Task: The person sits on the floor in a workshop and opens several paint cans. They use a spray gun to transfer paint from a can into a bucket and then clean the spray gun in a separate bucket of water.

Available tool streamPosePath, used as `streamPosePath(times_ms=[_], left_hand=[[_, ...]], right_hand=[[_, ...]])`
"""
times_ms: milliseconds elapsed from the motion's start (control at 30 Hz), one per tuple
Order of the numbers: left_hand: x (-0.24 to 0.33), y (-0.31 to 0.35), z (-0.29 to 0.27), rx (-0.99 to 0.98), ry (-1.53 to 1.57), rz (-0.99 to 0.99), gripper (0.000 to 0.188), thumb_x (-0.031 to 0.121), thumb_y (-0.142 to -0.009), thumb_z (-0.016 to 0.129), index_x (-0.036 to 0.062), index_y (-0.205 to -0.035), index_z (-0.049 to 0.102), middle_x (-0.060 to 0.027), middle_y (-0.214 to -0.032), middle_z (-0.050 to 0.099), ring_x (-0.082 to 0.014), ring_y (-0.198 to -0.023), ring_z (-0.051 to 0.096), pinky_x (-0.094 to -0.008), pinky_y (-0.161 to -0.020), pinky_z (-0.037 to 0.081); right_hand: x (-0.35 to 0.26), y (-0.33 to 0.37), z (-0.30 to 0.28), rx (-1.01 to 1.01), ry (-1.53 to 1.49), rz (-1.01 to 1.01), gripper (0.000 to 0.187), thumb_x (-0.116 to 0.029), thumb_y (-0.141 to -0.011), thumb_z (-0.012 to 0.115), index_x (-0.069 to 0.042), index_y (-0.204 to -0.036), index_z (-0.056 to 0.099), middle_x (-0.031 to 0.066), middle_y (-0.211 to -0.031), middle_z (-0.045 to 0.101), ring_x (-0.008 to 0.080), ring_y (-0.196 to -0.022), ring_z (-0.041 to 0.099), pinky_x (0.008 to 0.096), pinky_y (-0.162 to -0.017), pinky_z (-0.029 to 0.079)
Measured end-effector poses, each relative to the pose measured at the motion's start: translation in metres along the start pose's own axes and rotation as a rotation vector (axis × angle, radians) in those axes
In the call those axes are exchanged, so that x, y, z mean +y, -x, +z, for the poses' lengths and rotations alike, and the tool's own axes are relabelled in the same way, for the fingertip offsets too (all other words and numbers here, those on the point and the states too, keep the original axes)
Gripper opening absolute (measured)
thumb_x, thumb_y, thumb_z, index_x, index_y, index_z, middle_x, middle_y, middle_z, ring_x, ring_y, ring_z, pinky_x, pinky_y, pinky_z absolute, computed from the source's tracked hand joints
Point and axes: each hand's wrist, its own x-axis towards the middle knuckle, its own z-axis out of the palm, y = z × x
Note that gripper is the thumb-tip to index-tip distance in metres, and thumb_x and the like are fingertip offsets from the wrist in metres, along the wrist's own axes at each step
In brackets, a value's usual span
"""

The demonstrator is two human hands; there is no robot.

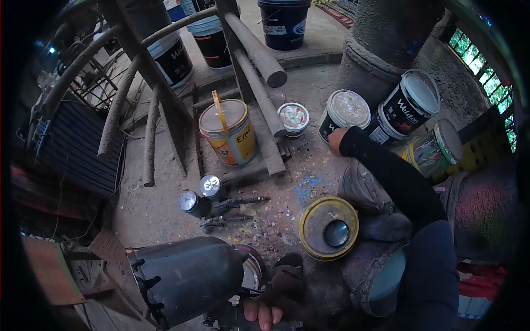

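Observation:
My right hand, at the end of a black sleeve, is at the near side of a dark paint bucket with a smeared pale lid. Its fingers are bent against the bucket, partly hidden. A small open-looking white tub stands left of it. At the lower edge my left hand has its fingers curled over something dark that I cannot make out. Just left of it a large dark grey cylinder with a notched edge lies tilted beside a paint can.
A yellow bucket stands by a dusty metal frame. Two small cans and two spray guns lie on the speckled floor. A yellow-rimmed bucket carries a small dark cup. Stacked buckets are at the right.

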Motion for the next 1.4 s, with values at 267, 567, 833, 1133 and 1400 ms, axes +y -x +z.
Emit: streamPosePath(times_ms=[267,567,833,1133,1400], left_hand=[[0.005,-0.001,-0.004,-0.031,0.001,-0.029,0.046,0.050,-0.081,0.053,0.0139,-0.108,0.046,-0.0048,-0.091,0.041,-0.0189,-0.075,0.038,-0.0343,-0.072,0.031],[0.026,-0.014,-0.016,-0.050,-0.064,-0.018,0.047,0.050,-0.080,0.056,0.0167,-0.112,0.045,-0.0046,-0.092,0.043,-0.0180,-0.075,0.039,-0.0339,-0.070,0.030],[0.035,-0.014,-0.022,-0.024,0.014,-0.036,0.052,0.050,-0.081,0.055,0.0140,-0.117,0.043,-0.0046,-0.092,0.043,-0.0175,-0.074,0.039,-0.0325,-0.069,0.030],[0.037,-0.010,-0.018,-0.029,0.015,-0.014,0.048,0.048,-0.079,0.055,0.0157,-0.114,0.045,-0.0045,-0.089,0.041,-0.0172,-0.071,0.038,-0.0320,-0.068,0.030],[0.032,-0.003,-0.010,-0.033,0.026,0.074,0.043,0.048,-0.081,0.049,0.0178,-0.111,0.049,-0.0049,-0.087,0.041,-0.0173,-0.071,0.036,-0.0328,-0.068,0.030]], right_hand=[[-0.195,-0.096,-0.133,0.930,-1.127,-0.251,0.074,-0.024,-0.074,0.062,0.010,-0.130,0.026,0.0267,-0.126,0.038,0.0391,-0.119,0.037,0.0377,-0.101,0.032],[-0.193,-0.180,-0.169,0.729,-1.575,0.044,0.041,-0.036,-0.077,0.059,0.003,-0.089,0.063,0.0197,-0.088,0.064,0.0308,-0.094,0.060,0.0353,-0.082,0.044],[-0.211,-0.135,-0.186,0.867,-1.379,-0.204,0.023,-0.020,-0.082,0.055,0.000,-0.072,0.063,0.0135,-0.076,0.063,0.0259,-0.071,0.060,0.0353,-0.067,0.045],[-0.212,0.007,-0.236,0.890,-1.966,-0.473,0.030,-0.010,-0.079,0.060,0.008,-0.102,0.055,0.0066,-0.080,0.059,0.0082,-0.067,0.052,0.0214,-0.060,0.043],[-0.173,0.127,-0.243,0.849,-2.014,-0.889,0.036,-0.008,-0.081,0.056,0.011,-0.111,0.047,0.0070,-0.074,0.059,0.0084,-0.063,0.054,0.0221,-0.055,0.043]])
